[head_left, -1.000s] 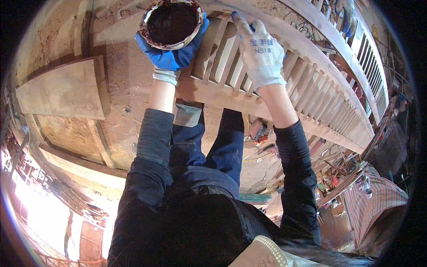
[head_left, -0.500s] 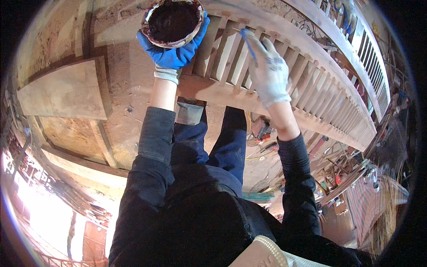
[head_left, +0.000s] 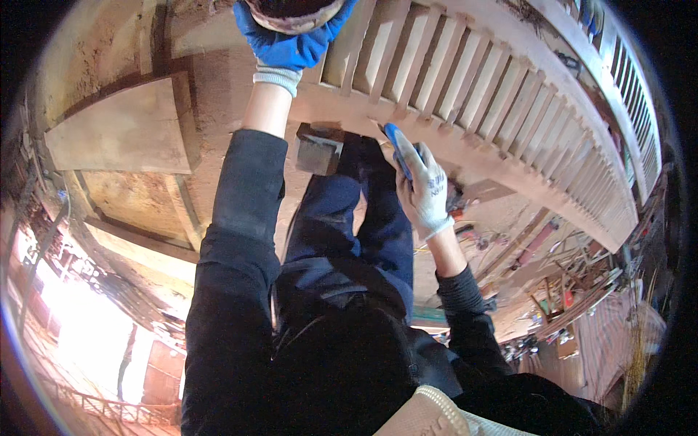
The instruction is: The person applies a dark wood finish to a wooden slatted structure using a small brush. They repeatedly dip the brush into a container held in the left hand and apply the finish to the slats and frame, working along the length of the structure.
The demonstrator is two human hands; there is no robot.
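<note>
Head view: one bowl [head_left: 299, 25], at the top edge, left of centre, cut off by the frame; held in the left hand [head_left: 294, 52]. Left hand: gloved, blue palm, pale cuff, cupped around the bowl from below and covering part of its wall. Right hand [head_left: 423, 182]: gloved, white back, blue fingers drawn close together, just beside the near rail of a panel [head_left: 349, 107]. A thin sliver shows at the fingertips; whether it is pinched cannot be told.

Panel: pale wood, many slats, running from the bowl away to the right. Second panel [head_left: 619, 102]: slatted, upper right, beyond the first. Grey block [head_left: 318, 154]: below the near rail, by the trousers [head_left: 327, 211]. Board [head_left: 120, 123]: pale, tapered, at left, well apart from both hands. Red cylinder [head_left: 534, 243]: lying right of the right hand, among scattered clutter. Striped cloth [head_left: 618, 338]: lower right.

In the way: black sleeves [head_left: 243, 211] and the trousers, hiding much of the floor [head_left: 240, 174].

Bowl, appearance: pale, stained rim; very dark contents [head_left: 291, 6], only the near part visible.
</note>
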